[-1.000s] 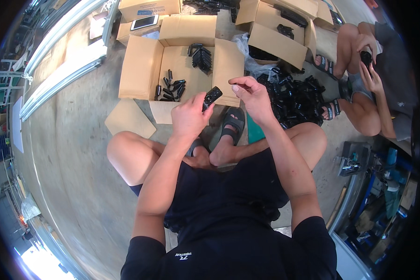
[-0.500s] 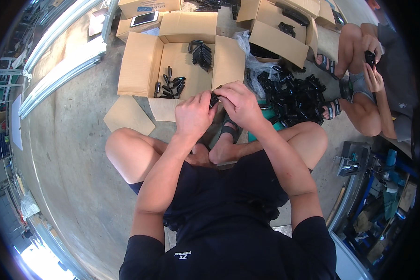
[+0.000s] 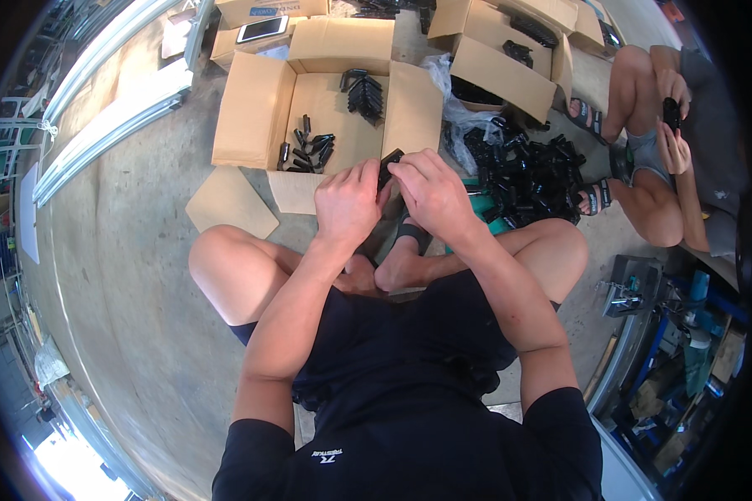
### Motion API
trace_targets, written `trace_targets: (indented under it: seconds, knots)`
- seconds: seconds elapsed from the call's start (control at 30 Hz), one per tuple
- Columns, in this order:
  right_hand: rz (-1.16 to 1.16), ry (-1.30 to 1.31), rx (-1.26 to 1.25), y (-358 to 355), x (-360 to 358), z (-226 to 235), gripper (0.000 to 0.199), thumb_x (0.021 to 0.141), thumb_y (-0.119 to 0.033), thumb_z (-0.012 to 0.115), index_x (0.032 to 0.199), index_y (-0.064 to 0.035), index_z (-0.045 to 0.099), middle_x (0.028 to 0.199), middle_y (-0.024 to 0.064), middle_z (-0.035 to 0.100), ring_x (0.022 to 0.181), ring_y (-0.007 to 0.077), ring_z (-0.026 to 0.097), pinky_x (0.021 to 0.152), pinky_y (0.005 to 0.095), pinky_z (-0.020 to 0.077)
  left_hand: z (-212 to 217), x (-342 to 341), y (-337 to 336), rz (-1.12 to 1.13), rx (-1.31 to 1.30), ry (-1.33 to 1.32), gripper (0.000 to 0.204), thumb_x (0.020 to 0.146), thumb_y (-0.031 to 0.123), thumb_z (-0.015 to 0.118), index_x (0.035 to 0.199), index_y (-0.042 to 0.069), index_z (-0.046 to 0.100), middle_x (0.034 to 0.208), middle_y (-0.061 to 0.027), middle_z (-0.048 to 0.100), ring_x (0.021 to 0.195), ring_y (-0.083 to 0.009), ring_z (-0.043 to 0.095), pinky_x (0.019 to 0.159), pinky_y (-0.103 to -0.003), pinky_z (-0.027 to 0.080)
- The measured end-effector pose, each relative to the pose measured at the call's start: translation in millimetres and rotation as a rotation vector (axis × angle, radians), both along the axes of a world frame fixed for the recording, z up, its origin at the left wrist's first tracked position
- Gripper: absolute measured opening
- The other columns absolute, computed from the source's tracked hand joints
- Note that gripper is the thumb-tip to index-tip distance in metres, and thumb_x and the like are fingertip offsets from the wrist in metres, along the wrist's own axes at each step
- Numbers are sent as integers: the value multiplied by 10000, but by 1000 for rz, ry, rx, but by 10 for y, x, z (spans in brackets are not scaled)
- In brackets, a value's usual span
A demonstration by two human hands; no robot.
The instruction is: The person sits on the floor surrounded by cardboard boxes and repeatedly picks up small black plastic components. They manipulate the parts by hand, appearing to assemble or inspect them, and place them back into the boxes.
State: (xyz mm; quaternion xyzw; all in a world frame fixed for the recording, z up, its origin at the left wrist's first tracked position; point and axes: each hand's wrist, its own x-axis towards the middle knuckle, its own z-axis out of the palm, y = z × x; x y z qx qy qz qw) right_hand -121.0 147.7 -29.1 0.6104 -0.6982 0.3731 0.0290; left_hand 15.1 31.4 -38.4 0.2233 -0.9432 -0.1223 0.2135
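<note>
Between my two hands, a short glossy black part (image 3: 388, 169) stands tilted over the near edge of the open cardboard box (image 3: 329, 98). My left hand (image 3: 348, 200) has its fingers curled round the part's lower end. At its other side my right hand (image 3: 430, 194) pinches it with thumb and fingertips; the fingers cover some of its outline. Inside the box lie several loose black parts (image 3: 312, 152) and a neat stacked row of similar parts (image 3: 363, 96). A large heap of black parts (image 3: 526, 177) is to the right of my right hand.
A co-worker (image 3: 673, 146) sits at the right, holding a black part (image 3: 671, 114). A second open box (image 3: 503, 75) with black parts and crumpled clear plastic (image 3: 457, 125) lie beyond the heap. Long metal profiles (image 3: 113, 134) run along the left; a vise-like tool (image 3: 631, 285) stands right.
The black part has turned in my hands and shows more of its length above my fingers. My right hand has shifted slightly. The co-worker's black part also sits at a different angle.
</note>
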Motion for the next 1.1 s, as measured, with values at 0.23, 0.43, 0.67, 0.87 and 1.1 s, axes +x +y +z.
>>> trace_targets:
  seconds: [0.23,0.43,0.67,0.87,1.1]
  knots:
    - [-6,-32,21,15,24,-14,290,753,-12,679,1043,-17,693,991,106,665,932,297,647,799,400,567,1,-3,4,-9,-17,12,410,729,220,837,1077,89,666,832,-85,719,725,-290,702,638,-392,547]
    - [6,-54,0,-16,-19,-79,275,756,-16,673,1031,-20,695,971,100,657,935,299,641,789,402,563,9,-28,19,-11,-30,28,404,719,217,842,1061,92,668,815,-80,716,718,-283,701,634,-388,544]
    - [-8,39,37,-12,12,-82,246,758,-48,659,1000,-13,690,947,101,639,904,300,630,772,405,564,-2,-22,26,-24,-20,30,403,726,207,833,1070,89,661,816,-83,713,717,-285,696,642,-393,541]
    - [-25,61,75,-13,50,-62,186,766,-83,639,937,-17,668,919,102,617,907,298,625,769,408,567,-5,-2,32,-25,-6,-25,389,745,214,810,1073,84,645,871,-75,715,775,-274,702,689,-396,544]
    - [-36,116,161,2,68,-1,134,756,-104,643,861,-21,651,891,110,622,894,292,627,783,396,565,-72,-16,50,-47,-19,-23,421,707,182,810,1085,83,652,922,-70,722,833,-262,701,750,-396,545]
